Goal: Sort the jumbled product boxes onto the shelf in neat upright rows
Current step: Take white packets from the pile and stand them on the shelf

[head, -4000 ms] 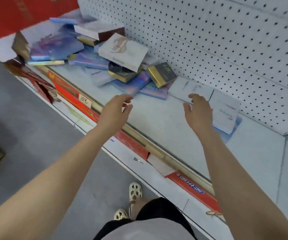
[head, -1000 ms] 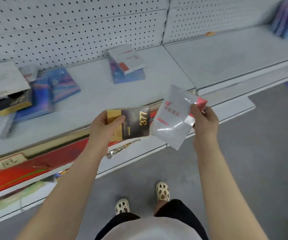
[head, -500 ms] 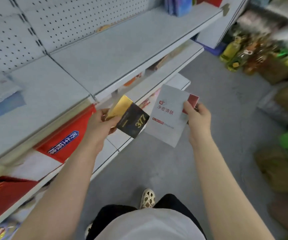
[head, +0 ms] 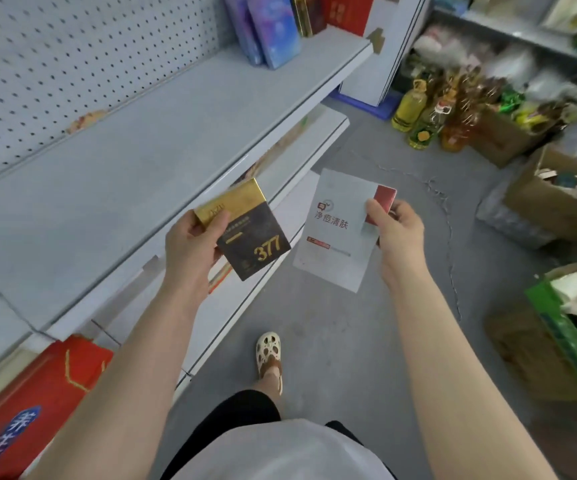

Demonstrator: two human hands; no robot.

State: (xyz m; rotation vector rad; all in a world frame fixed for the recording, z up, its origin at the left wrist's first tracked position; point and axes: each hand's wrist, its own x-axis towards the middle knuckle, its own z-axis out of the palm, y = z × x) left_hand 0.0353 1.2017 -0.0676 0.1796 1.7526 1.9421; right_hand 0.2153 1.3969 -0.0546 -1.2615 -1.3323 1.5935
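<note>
I am holding one box in each hand, out in front of the shelf (head: 162,161) edge rather than over it. My left hand (head: 190,244) is gripping the black and gold box (head: 249,237) by its gold end, thumb curled over the face, with the "377" corner pointing down and away from the grip. My right hand (head: 396,230) is pinching the white box (head: 335,230) at its upper right corner, where a red panel shows just above my thumb; the rest of the box is hanging down to the left of that grip, tilted.

As I am judging it, the sorting is partly done. Up and beyond both grips, at the far end of the shelf, a row of upright boxes (head: 273,29) is already standing: blue ones nearest, then gold and red. The long stretch of shelf between that row and my left hand is showing bare board. These two boxes are not yet placed.

The upright row is being cut off by the top edge, so I cannot count it. The small print on both boxes is too fine to read. The bottles (head: 425,112) and cartons (head: 557,202) on the floor to the right of my right hand are blurring together.
</note>
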